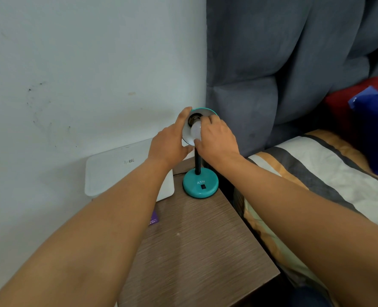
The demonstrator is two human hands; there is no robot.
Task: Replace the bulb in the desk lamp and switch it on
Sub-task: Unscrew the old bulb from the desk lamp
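A teal desk lamp with a round base (200,183) and a black stem stands at the far end of a brown nightstand (196,244). Its shade (187,131) is tipped toward me, showing the white inside and the dark socket. My left hand (169,144) grips the shade's left rim. My right hand (216,138) holds a white bulb (195,130) at the mouth of the socket, fingers around it. A small black switch (203,186) sits on the base under the letters ATN.
A white flat box (117,171) leans against the wall at the nightstand's left. A purple card (154,219) pokes out beneath my left forearm. A grey padded headboard (272,85) and a striped bed (316,173) lie to the right.
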